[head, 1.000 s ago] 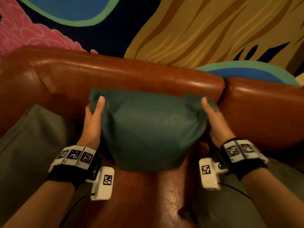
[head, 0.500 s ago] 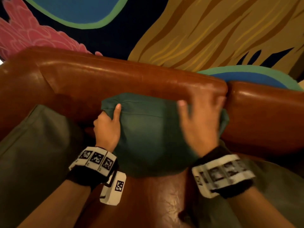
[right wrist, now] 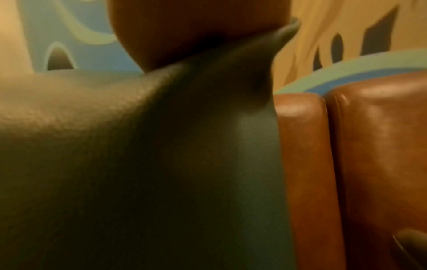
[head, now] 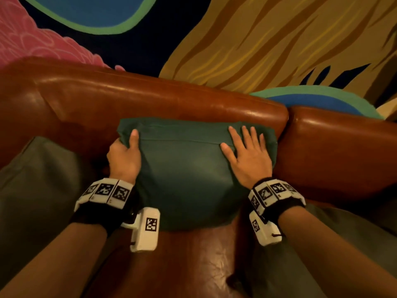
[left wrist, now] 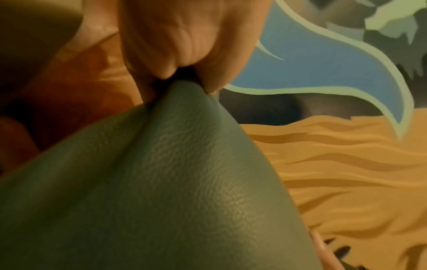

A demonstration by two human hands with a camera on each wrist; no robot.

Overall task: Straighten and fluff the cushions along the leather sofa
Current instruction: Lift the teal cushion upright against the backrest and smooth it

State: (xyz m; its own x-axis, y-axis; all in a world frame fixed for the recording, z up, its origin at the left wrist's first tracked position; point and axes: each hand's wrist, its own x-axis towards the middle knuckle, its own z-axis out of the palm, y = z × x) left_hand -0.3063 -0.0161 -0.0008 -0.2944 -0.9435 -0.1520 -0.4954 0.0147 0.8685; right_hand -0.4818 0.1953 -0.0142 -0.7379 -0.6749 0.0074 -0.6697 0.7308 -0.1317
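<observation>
Teal-green cushion point(head: 189, 173), centre of the head view, propped upright on the seat against the backrest of the brown leather sofa point(head: 150, 100), presumably so it can be shaped where it will stay. Left hand point(head: 125, 159) pinches the cushion's upper-left corner between thumb and curled fingers (the left wrist view shows the cover bunched to a peak there), likely anchoring it; right hand point(head: 247, 153) lies spread flat, fingers straight, on the upper-right face, apparently patting the filling even. Olive cushions point(head: 36, 190) lie at lower left and lower right of the frame, untouched.
</observation>
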